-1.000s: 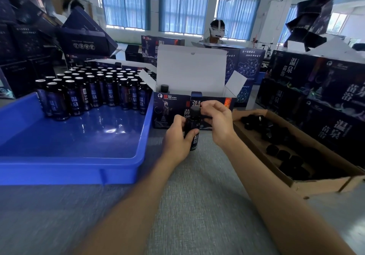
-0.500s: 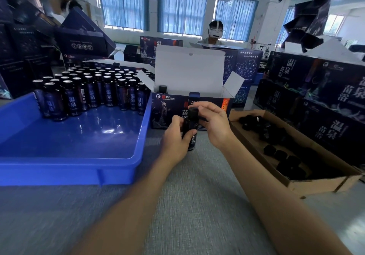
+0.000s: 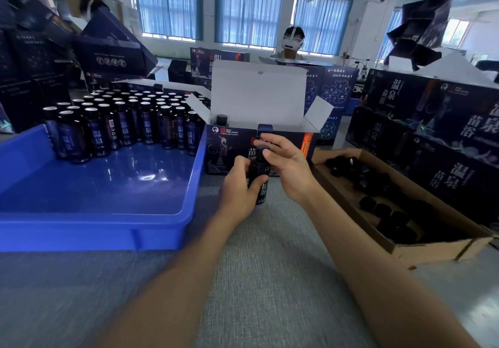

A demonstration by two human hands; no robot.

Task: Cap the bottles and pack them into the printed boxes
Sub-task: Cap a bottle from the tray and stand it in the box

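Note:
My left hand [image 3: 239,188] grips a dark labelled bottle [image 3: 259,183] upright just above the grey table, in front of the open printed box [image 3: 229,148]. My right hand [image 3: 286,164] holds the black cap [image 3: 261,150] on the bottle's neck with its fingertips. One capped bottle [image 3: 222,120] stands inside the box at its left. Several uncapped bottles [image 3: 121,123] stand at the far end of the blue tray [image 3: 102,212]. Loose black caps [image 3: 383,202] lie in the cardboard tray [image 3: 432,245] on the right.
Stacks of printed dark boxes [image 3: 432,137] rise at the right and far left. A person wearing a headset [image 3: 293,41] sits behind the open box. Its white lid flap [image 3: 256,94] stands upright.
The bottle stays between both hands in front of the box. My right hand's fingers have shifted around the cap on the neck.

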